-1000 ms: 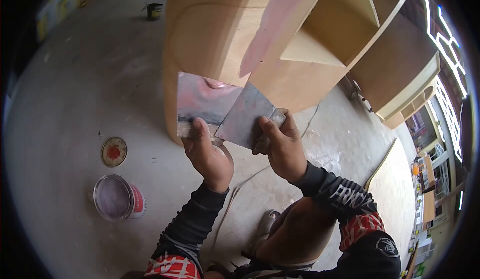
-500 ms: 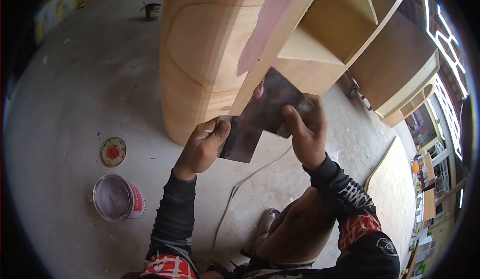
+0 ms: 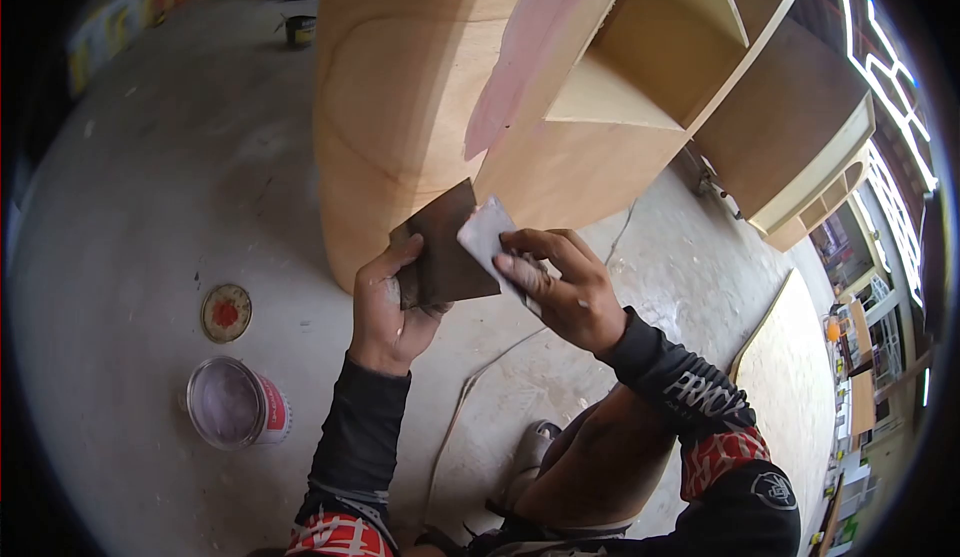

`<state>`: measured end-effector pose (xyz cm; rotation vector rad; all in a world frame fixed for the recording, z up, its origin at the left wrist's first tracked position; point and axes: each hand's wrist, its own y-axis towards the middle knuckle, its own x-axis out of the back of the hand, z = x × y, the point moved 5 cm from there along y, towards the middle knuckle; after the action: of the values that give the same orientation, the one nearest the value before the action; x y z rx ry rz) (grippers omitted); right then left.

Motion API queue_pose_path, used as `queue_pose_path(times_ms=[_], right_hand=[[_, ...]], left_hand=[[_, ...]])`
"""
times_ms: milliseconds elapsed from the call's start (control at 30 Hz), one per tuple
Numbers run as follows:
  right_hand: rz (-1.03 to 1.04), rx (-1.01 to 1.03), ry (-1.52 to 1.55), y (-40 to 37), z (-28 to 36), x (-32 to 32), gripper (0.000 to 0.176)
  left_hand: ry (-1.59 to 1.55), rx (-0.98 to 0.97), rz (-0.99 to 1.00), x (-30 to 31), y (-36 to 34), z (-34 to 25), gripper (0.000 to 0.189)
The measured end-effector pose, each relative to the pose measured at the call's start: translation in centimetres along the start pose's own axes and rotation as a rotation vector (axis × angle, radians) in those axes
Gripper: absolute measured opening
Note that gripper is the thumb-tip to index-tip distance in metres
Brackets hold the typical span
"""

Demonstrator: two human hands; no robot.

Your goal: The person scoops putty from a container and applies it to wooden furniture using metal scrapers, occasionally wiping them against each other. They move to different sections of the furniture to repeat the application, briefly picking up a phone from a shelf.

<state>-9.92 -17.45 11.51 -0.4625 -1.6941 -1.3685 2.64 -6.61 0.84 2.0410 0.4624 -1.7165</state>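
The left hand (image 3: 385,302) is closed around the lower edge of a dark scraper blade (image 3: 445,247), thumb pressed on its near face, so that the blade stands up tilted in front of the lower corner of a curved wooden cabinet (image 3: 400,87). The right hand (image 3: 560,292) pinches a pale scraper blade (image 3: 487,235) between thumb and fingers and lays its edge against the right side of the dark one, so the two blades touch. The hands are close together but do not touch each other. A pink patch (image 3: 525,47) runs down the cabinet's front edge above the blades. On the concrete floor (image 3: 150,187) to the left, an open can (image 3: 232,402) stands near its round lid (image 3: 226,313).
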Motion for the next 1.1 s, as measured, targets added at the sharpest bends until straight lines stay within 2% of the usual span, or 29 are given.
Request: queue_pose_path(times_ms=[67, 167, 200, 233, 267, 300, 333, 433, 500, 533, 633, 667, 700, 767, 800, 833, 900, 967, 1100], right_hand=[[0.042, -0.164, 0.042, -1.1, -1.7, -0.9, 0.049], [0.136, -0.373, 0.198, -3.8, -5.0, -2.8, 0.037], [0.158, -0.734, 0.362, -5.0, -6.5, -2.9, 0.023], [-0.051, -1.015, 0.835, -5.1, -6.4, -2.3, 0.017], [-0.174, -1.013, 1.068, -3.9, -5.2, -1.5, 0.017], [-0.313, -1.003, 1.297, -3.1, -4.2, -1.3, 0.018], [-0.287, -1.032, 1.274, -3.5, -4.1, -1.5, 0.018], [-0.244, -1.065, 1.28, -3.3, -2.8, -2.0, 0.02], [-0.191, -1.08, 1.103, -4.6, -3.9, -3.0, 0.02], [-0.135, -1.094, 1.169, -4.4, -4.0, -2.7, 0.023], [-0.495, -1.002, 1.254, -1.3, -3.9, 0.2, 0.019], [-0.419, -0.935, 1.012, -1.0, -5.3, 2.4, 0.023], [-0.546, -0.801, 0.961, -0.2, -7.3, 4.0, 0.026], [-0.466, -0.492, 0.403, 2.6, -10.6, 9.3, 0.021], [-0.534, -0.266, 0.098, 5.3, -11.3, 11.7, 0.022], [-0.435, -0.376, -0.323, 8.4, -11.0, 14.5, 0.025], [-0.529, -0.056, -0.366, 12.8, -12.3, 17.6, 0.028], [-0.476, -0.108, -0.493, 16.4, -13.3, 19.6, 0.033], [-0.481, 0.047, -0.614, 19.9, -14.3, 20.1, 0.032]], left_hand=[[-0.065, -0.037, 0.1, 0.8, 0.1, -0.5, 0.028], [0.152, -0.454, -0.152, -2.1, -0.6, -2.0, 0.027], [0.25, -0.545, -0.094, -1.7, -0.6, -2.7, 0.028], [0.424, -0.672, -0.119, -1.5, -0.8, -3.3, 0.029], [0.6, -0.79, -0.142, -1.4, -1.2, -3.6, 0.031], [1.133, -0.956, -0.15, -1.8, -1.6, -3.6, 0.035], [1.607, -1.196, -0.232, -2.5, -2.3, -3.4, 0.038], [0.856, -0.833, -0.07, -2.9, -1.0, -2.0, 0.039], [1.016, -0.679, 0.042, -3.8, -1.1, -1.0, 0.04], [1.109, -0.584, 0.093, -4.4, -1.3, -1.2, 0.04], [1.393, -0.365, 0.13, -2.9, -1.0, -0.9, 0.042], [1.425, -0.368, 0.11, -2.6, -0.8, -0.8, 0.038], [1.456, -0.371, 0.09, -2.3, -0.6, -0.7, 0.034], [1.384, -0.517, 0.023, -2.6, -0.6, -0.8, 0.03], [1.263, -0.464, -0.032, -2.3, -0.7, -1.0, 0.032], [1.22, -0.481, -0.027, -2.4, -0.6, -1.0, 0.032], [1.127, -0.516, -0.018, -2.4, -0.3, -1.0, 0.033], [1.187, -0.483, 0.018, -1.7, 0.1, -0.9, 0.032], [1.189, -0.388, 0.016, -1.4, 0.3, -0.3, 0.034]])
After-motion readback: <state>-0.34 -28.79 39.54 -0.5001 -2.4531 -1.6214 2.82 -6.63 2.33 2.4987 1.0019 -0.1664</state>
